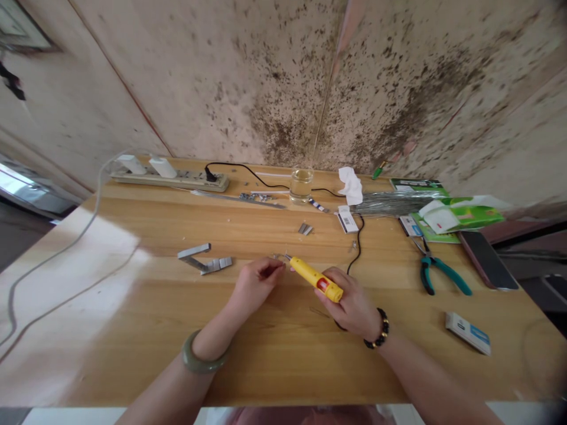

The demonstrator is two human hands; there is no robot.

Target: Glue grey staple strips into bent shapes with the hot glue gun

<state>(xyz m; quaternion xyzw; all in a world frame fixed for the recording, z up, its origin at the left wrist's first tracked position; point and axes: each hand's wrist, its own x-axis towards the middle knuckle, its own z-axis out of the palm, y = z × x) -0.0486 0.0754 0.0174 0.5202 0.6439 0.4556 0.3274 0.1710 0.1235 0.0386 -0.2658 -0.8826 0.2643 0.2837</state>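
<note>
My right hand [348, 298] is wrapped round a yellow soldering iron [312, 276], a pen-shaped tool with a red switch and a thin metal tip that points up and to the left. Close to that tip, my left hand [258, 284] is pinched, thumb against fingers. A tiny bright piece shows at its fingertips, too small to name. A black cord [357, 248] comes down the table toward my right hand. To the left of my left hand lie grey metal strips [195, 255] of joined blocks, one of them standing up at an angle.
At the back are a power strip [186, 179] with plugs, a glass of liquid [301, 186] and a crumpled tissue [351, 186]. Pliers [436, 271], a phone [487, 260], a tissue pack [472, 213] and a small box [468, 333] lie right. White cables cross the left side.
</note>
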